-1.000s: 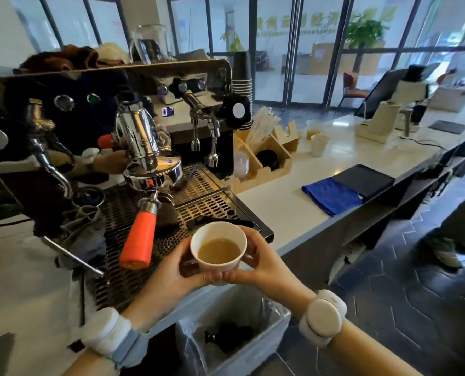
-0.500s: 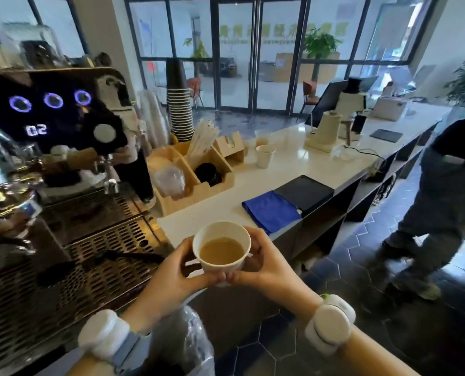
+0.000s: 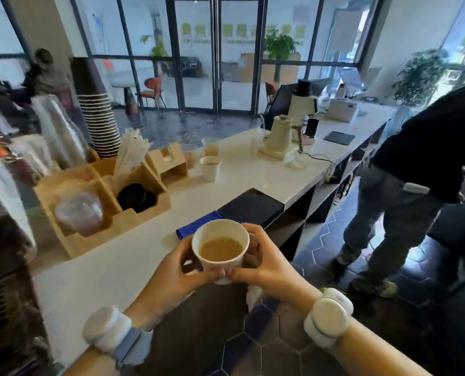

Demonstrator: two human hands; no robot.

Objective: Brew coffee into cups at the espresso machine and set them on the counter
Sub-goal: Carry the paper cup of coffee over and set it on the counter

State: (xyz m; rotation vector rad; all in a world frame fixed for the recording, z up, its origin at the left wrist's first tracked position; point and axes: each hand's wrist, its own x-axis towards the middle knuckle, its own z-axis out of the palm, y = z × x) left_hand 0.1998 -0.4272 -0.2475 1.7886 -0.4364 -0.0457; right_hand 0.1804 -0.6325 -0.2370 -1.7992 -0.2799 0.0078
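Cup (image 3: 220, 249) in two-handed grip

Bare white counter (image 3: 122, 267) lay open left of a blue cloth (image 3: 196, 229); a wooden organizer (image 3: 111, 202) blocked the back, filled cups (image 3: 211, 168) stood beyond.

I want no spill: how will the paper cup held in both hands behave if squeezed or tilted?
The paper cup has thin walls, so it probably dents if squeezed. Coffee fills much of it, so tilting may spill. Both hands cradling it suggests care.
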